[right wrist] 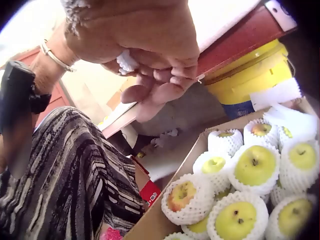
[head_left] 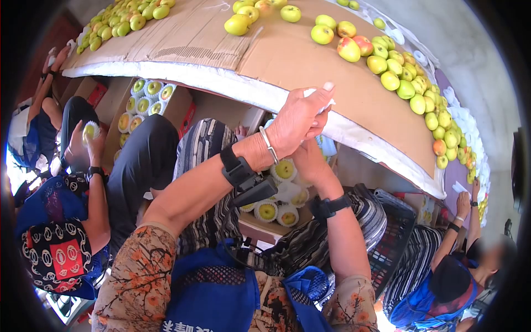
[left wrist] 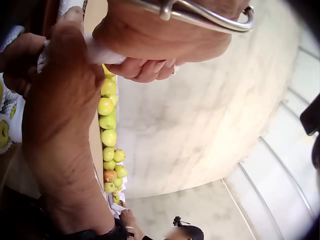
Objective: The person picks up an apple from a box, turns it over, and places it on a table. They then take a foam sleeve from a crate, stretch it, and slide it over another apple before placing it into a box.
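Note:
Both hands are close together over the near edge of the cardboard-covered table point(head_left: 298, 61). My left hand point(head_left: 293, 124), with a metal bangle at its wrist, holds white foam netting point(right wrist: 126, 62) in its curled fingers. From below, my right hand point(head_left: 312, 163) meets it, thumb and fingers around white foam netting point(left wrist: 102, 52) between the hands. The netting resembles the sleeves on the packed apples. Under the hands stands a carton point(right wrist: 192, 155) holding yellow-green apples point(right wrist: 255, 165) in white foam net sleeves.
Loose apples point(head_left: 406, 88) line the table's far right, with another heap point(head_left: 124, 22) at far left. A black plastic crate point(head_left: 394, 238) stands right of my knees, a yellow bucket point(right wrist: 250, 75) beyond the carton. People sit on both sides; the left one holds a sleeved apple point(head_left: 92, 130).

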The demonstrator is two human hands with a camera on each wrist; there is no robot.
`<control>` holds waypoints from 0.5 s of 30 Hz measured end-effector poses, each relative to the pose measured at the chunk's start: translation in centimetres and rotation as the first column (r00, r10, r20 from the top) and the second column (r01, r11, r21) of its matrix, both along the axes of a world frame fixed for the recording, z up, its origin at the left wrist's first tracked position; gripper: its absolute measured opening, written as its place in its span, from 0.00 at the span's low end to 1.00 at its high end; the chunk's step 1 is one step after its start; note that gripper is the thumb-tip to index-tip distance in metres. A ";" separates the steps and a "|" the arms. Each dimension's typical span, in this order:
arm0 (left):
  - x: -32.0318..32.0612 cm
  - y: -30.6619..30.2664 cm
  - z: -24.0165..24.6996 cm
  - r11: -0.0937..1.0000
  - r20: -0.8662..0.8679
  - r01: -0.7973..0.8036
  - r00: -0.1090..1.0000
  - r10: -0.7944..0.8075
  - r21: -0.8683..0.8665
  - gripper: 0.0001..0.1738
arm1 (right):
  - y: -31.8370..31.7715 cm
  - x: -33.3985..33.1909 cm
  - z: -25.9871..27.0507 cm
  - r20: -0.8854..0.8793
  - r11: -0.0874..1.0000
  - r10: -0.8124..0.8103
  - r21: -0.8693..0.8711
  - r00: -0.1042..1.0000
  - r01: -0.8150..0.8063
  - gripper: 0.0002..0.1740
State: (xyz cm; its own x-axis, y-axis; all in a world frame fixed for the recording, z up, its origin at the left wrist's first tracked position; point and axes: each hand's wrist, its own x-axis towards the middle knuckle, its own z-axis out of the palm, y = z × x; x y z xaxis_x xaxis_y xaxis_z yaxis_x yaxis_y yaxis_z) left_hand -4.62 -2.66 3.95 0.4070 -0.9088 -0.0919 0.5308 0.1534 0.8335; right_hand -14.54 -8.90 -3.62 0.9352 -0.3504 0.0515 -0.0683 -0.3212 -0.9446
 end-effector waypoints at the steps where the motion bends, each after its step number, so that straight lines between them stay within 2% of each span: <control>1: 0.0 0.3 0.4 1.000 0.082 0.003 0.997 -0.004 0.004 0.18 | 0.1 0.0 0.5 -0.022 0.993 0.021 0.118 1.000 -0.018 0.13; 3: 0.0 1.0 1.3 1.000 0.243 0.012 0.970 -0.016 0.018 0.17 | -0.1 -0.3 0.9 -0.142 0.967 0.099 0.247 0.985 -0.062 0.14; 6: 0.0 0.1 -0.6 0.994 0.344 -0.070 0.934 0.094 -0.081 0.17 | -0.1 -0.3 1.4 -0.120 0.986 0.096 0.146 0.988 -0.078 0.16; 8: 0.5 -0.7 -2.4 0.982 0.467 -0.147 0.864 0.186 -0.120 0.17 | -0.3 -0.3 1.3 -0.191 0.991 0.112 0.090 0.975 -0.096 0.18; 10: 0.5 -0.7 -2.1 0.975 0.474 -0.208 0.853 0.218 -0.075 0.16 | -0.4 -0.1 0.7 -0.203 0.996 0.083 0.007 0.976 -0.083 0.20; 12: 0.5 -0.6 -1.3 0.971 0.334 -0.234 0.920 0.202 0.057 0.14 | -0.2 0.1 0.1 -0.155 0.994 0.018 -0.101 0.988 -0.034 0.23; 15: 0.6 -0.8 -1.4 0.966 0.326 -0.256 0.917 0.230 0.038 0.15 | 0.5 0.2 1.1 -0.063 0.958 -0.057 -0.284 0.996 0.037 0.31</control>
State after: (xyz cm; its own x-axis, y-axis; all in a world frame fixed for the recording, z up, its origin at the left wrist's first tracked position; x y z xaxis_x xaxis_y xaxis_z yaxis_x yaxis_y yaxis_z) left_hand -4.02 -3.48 2.55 0.6337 -0.7735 0.0113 0.1919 0.1713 0.9663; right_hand -14.31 -8.43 -2.56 0.9228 -0.3747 0.0899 -0.1523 -0.5689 -0.8082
